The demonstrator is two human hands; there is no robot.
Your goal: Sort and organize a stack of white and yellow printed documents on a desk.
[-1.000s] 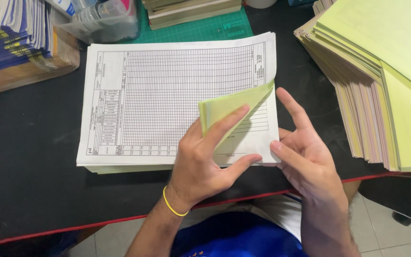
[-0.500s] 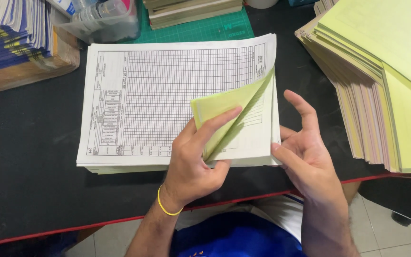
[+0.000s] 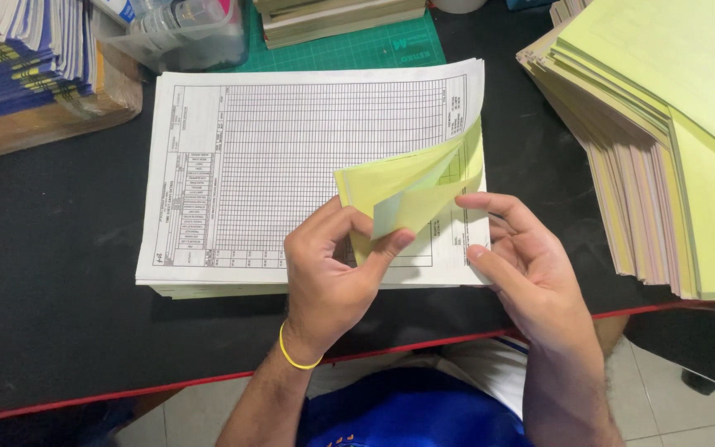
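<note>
the left hand (image 3: 328, 277), a yellow band (image 3: 299, 352) on its wrist, is curled nearly closed, thumb and forefinger pinching the folded-back corner of a few thin sheets (image 3: 411, 186), yellow with one pale blue-green among them. the right hand (image 3: 523, 269) is half open just to the right of it, its forefinger resting on the edge of the same lifted sheets and its thumb pressed on the white page near the pile's lower right corner; it grips nothing fully. the lifted sheets curl up from the lower right corner of the pile and bend back toward the left and away from the person, their free corner pointing left. they belong to a pile of printed forms (image 3: 291, 157) lying flat with its long axis running left to right, the top page white with a fine grid. the pile lies directly beyond both hands, its near edge under the left hand's knuckles. it rests on a black worktop (image 3: 51, 281) edged in red. to the right, well apart, a fanned pile of yellow and pink sheets (image 3: 664, 141). beyond, a green cutting mat (image 3: 357, 51); at far left, blue and white booklets (image 3: 18, 58) and a clear plastic tub (image 3: 184, 33). pale floor tiles (image 3: 688, 414) show below
</note>
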